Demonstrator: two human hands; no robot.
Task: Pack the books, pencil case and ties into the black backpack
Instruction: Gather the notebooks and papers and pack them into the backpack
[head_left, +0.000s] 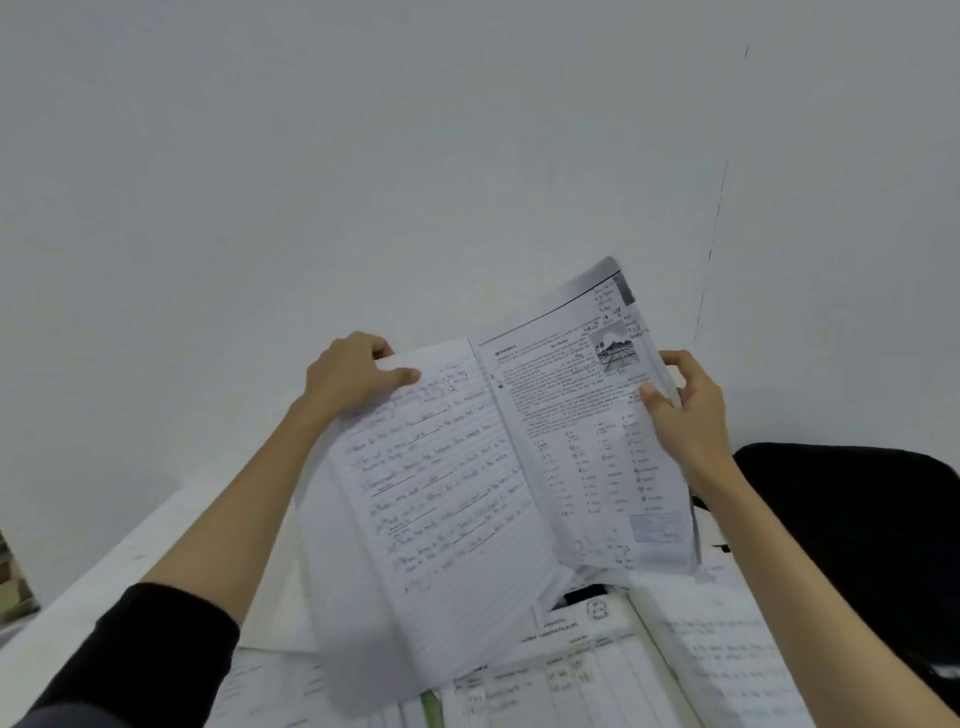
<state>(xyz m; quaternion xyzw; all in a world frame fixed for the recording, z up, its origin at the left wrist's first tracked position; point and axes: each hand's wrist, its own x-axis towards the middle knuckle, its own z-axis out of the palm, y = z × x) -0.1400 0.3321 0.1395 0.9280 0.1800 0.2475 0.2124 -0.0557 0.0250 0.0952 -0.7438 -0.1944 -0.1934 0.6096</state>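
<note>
Now left hand (358, 371) and right hand (685, 410) grip the open book (493, 467) aloft.

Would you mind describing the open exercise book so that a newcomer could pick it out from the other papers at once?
Start at the black backpack on the right and look left, above the papers spread on the white table. The exercise book is raised between the left hand and right hand. Unlike the flat sheets below, it is open, handwritten left, printed right.

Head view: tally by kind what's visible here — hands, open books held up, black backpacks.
Hands: 2, left hand and right hand, both gripping the book
Open book held up: 1
Black backpack: 1
Total: 4
</note>
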